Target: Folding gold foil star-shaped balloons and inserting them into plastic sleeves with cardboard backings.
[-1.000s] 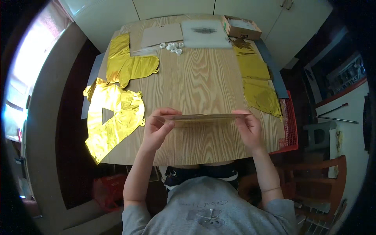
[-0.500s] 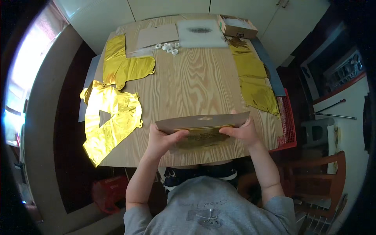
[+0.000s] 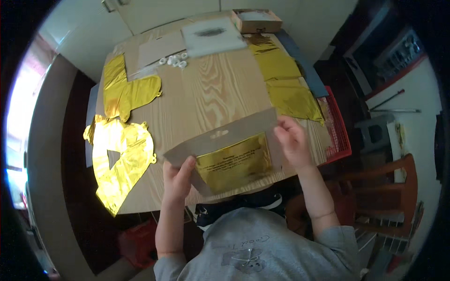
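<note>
Between my hands, over the near edge of the table, I hold a clear plastic packet (image 3: 220, 134) with a grey header strip and a hang hole. A folded gold foil balloon (image 3: 234, 175) shows inside, with dark print across it. My left hand (image 3: 178, 180) pinches the packet's left edge, thumb on top. My right hand (image 3: 291, 139) is closed at the upper right corner, its fingers bent round the edge. The packet's right side sits higher than its left. What lies behind the packet is hidden.
Flat gold foil balloons lie on the left of the table (image 3: 187, 100): an angular one (image 3: 131, 93) and one with a triangular hole (image 3: 131, 145). More gold foil (image 3: 290, 96) lies right, by a red basket (image 3: 341, 126). White rolls (image 3: 174, 61), a milky sheet (image 3: 213, 40) and an open box (image 3: 258, 23) are far.
The packet has tilted, its right side going up, and its front face now shows more fully. My right hand has moved up to the corner; my left hand slid slightly left. The view has turned.
</note>
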{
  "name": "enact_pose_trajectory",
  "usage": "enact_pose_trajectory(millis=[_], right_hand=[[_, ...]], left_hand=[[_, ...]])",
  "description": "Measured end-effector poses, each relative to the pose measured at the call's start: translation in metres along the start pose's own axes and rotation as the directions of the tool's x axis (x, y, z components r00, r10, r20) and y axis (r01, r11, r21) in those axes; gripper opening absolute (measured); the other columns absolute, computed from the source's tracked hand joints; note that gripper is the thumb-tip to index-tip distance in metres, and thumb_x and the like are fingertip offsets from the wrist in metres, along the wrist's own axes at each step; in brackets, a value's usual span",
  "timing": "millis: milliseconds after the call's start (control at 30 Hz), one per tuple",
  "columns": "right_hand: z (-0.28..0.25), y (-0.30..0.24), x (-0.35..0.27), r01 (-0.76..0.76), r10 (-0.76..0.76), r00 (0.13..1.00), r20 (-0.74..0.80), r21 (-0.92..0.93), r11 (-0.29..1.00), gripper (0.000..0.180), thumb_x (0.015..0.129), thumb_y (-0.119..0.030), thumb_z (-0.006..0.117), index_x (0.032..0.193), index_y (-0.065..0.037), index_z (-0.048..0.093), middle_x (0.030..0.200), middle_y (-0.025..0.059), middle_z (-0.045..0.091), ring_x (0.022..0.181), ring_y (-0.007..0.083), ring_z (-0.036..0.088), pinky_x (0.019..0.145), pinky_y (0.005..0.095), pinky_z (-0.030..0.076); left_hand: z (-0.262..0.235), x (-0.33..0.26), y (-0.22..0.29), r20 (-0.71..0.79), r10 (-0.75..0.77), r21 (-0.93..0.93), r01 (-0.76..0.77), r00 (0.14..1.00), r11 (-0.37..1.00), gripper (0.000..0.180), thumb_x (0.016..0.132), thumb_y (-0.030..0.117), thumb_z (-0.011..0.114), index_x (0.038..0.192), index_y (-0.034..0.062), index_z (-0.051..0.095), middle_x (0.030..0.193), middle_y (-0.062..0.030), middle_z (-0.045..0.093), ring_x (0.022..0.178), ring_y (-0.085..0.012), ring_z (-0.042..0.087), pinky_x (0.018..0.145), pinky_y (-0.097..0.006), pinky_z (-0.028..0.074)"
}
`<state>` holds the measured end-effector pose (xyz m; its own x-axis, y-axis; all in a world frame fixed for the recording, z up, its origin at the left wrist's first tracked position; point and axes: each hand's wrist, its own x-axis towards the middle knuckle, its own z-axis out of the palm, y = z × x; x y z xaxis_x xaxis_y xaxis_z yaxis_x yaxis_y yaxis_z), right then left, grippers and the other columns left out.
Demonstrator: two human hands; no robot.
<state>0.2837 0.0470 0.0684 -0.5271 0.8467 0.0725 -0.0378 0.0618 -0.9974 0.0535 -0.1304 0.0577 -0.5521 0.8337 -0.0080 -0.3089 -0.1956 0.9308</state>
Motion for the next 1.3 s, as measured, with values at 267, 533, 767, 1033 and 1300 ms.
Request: enact_pose_trajectory(millis=[267,533,767,1033,1300], right_hand=[[-0.04,-0.046,-0.121,0.045,-0.044,0.999,0.01,-0.138,0.989,0.03,0.095,-0.023,0.058,0.114,0.0,0.055,0.083,-0.0008,0.057,0.062,0.0026,0.049,0.05,0.0201,0.038],[-0.129,-0.044,-0.156,-0.017,-0.144,0.73,-0.668,-0.228,0.973,0.019,0.098,-0.014,0.05,0.109,0.001,0.058,0.092,-0.0021,0.062,0.078,0.0051,0.055,0.068,0.0232,0.047],[-0.282,-0.005,-0.079,-0.511,-0.308,0.719,-0.623,-0.774,0.374,0.024,0.096,-0.018,0.048,0.113,-0.004,0.059,0.098,0.0199,0.067,0.09,0.0328,0.067,0.075,0.0449,0.052],[-0.388,0.288,-0.045,-0.432,0.024,0.902,-0.432,-0.902,0.015,0.033,0.083,-0.014,0.052,0.113,-0.013,0.063,0.108,0.0199,0.065,0.1,0.0365,0.063,0.085,0.0485,0.05],[-0.36,0.323,-0.03,-0.384,0.241,0.905,-0.352,-0.918,0.102,0.033,0.088,-0.027,0.053,0.111,-0.007,0.067,0.107,0.0211,0.067,0.098,0.0367,0.065,0.083,0.0516,0.05]], left_hand=[[0.101,-0.026,-0.023,0.816,0.465,0.31,-0.939,0.342,0.145,0.027,0.082,0.015,0.066,0.108,0.009,0.066,0.114,-0.0135,0.067,0.102,-0.0247,0.067,0.082,-0.034,0.056],[0.167,-0.04,-0.053,0.963,0.232,0.099,-0.978,0.141,0.184,0.037,0.081,0.017,0.063,0.117,0.0155,0.066,0.13,-0.0065,0.059,0.126,-0.0271,0.051,0.108,-0.048,0.036],[0.136,-0.046,-0.054,0.912,0.216,0.253,-0.891,0.35,0.377,0.034,0.076,0.007,0.071,0.11,0.0091,0.067,0.124,-0.0102,0.061,0.12,-0.035,0.053,0.099,-0.049,0.043],[0.178,-0.036,0.002,0.917,0.347,-0.368,0.083,0.197,0.926,0.029,0.093,0.023,0.059,0.113,0.0013,0.063,0.117,-0.0159,0.058,0.112,-0.0359,0.053,0.095,-0.047,0.042],[0.255,-0.104,0.01,0.545,0.604,-0.743,0.669,0.581,0.027,0.06,0.095,0.054,0.049,0.11,-0.0034,0.059,0.104,-0.0196,0.055,0.086,-0.0319,0.057,0.068,-0.042,0.044]])
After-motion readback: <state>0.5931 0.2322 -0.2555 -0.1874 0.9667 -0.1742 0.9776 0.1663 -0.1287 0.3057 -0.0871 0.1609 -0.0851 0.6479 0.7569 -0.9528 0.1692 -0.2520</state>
